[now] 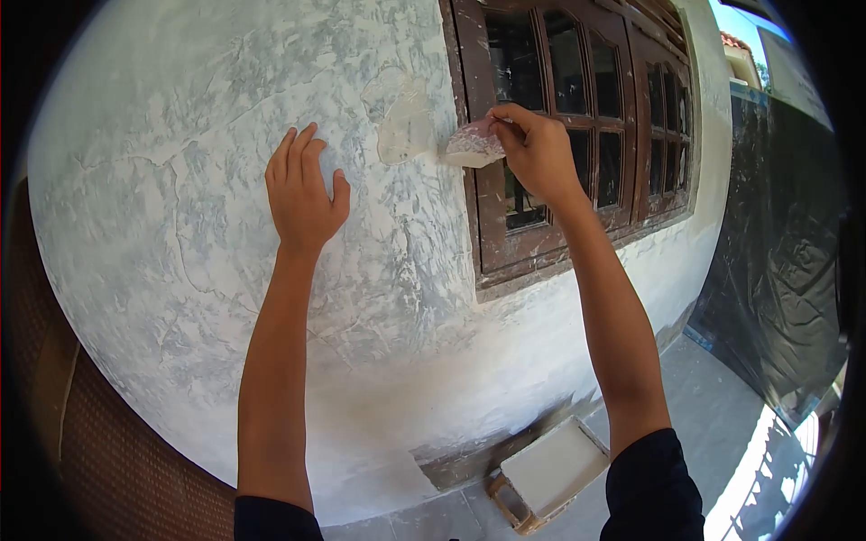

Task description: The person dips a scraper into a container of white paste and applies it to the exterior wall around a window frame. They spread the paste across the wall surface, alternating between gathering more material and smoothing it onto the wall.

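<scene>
My right hand (539, 155) pinches a putty spreader (475, 144), a flat pinkish blade smeared with white putty. Its left edge is right at the wall beside the brown window frame (475, 236). Just left of the blade, a pale wet-looking putty patch (406, 126) shows on the wall (216, 225), which is mottled grey and white with thin cracks. Fingers stretched and thumb apart, my left hand (307, 194) is held up at the wall to the left of the patch, holding nothing.
A shallow tray of white material (555, 464) lies on the grey tiled floor (686, 451) at the wall's foot. Dark plastic sheeting (776, 243) hangs at the right. A brown woven panel (135, 460) borders the lower left. Shuttered window panes (564, 63) fill the upper right.
</scene>
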A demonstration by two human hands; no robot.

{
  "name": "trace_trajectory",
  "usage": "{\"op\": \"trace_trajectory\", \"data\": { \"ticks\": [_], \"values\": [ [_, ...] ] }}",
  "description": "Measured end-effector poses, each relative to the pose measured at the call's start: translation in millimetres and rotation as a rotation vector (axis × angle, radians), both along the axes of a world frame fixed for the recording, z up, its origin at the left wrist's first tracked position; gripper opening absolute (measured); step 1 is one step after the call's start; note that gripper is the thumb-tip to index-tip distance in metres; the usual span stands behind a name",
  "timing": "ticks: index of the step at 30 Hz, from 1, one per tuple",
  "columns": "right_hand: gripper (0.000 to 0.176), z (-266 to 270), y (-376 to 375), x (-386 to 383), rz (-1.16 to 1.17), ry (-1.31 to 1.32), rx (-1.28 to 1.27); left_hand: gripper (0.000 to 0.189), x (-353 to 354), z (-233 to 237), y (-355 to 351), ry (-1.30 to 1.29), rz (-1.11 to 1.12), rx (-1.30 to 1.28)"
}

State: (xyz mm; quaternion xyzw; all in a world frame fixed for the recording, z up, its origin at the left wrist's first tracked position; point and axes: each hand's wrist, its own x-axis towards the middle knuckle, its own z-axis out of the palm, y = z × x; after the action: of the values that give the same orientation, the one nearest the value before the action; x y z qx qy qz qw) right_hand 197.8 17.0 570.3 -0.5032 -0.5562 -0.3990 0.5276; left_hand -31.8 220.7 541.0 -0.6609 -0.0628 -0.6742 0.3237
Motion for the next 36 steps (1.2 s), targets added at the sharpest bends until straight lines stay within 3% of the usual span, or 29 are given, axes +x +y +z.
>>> {"op": "trace_trajectory", "data": {
  "ticks": [3,6,8,14,18,22,24,27,30,36],
  "values": [
    [0.015,-17,-12,9,-0.099,-0.006,-0.020,0.043,4,-13,-3,-0.023,-0.035,-0.003],
    [0.016,-39,-26,15,0.032,0.146,-0.112,0.044,16,-46,-22,-0.019,-0.132,-0.086],
    [0.016,-56,-35,19,0.251,0.391,-0.110,0.044,29,-72,-36,0.014,-0.196,-0.122],
    [0.019,-116,-68,33,0.437,0.665,-0.226,0.040,70,-153,-83,0.189,-0.439,-0.298],
    [0.017,-172,-77,37,0.152,0.700,-0.369,0.035,92,-217,-110,0.344,-0.589,-0.477],
    [0.009,-242,-97,55,0.145,0.767,-0.488,0.034,101,-279,-136,0.499,-0.675,-0.694],
    [0.014,-277,-114,60,0.087,0.756,-0.558,0.033,103,-311,-150,0.534,-0.679,-0.756],
    [0.031,-330,-132,65,0.020,0.976,-0.663,0.030,104,-357,-171,0.650,-0.665,-0.929],
    [0.032,-413,-146,81,0.014,1.138,-0.739,0.030,102,-412,-190,0.743,-0.665,-1.116],
    [0.030,-512,-186,70,0.127,1.620,-0.745,0.032,90,-511,-221,0.876,-0.685,-1.367]
  ]
}}
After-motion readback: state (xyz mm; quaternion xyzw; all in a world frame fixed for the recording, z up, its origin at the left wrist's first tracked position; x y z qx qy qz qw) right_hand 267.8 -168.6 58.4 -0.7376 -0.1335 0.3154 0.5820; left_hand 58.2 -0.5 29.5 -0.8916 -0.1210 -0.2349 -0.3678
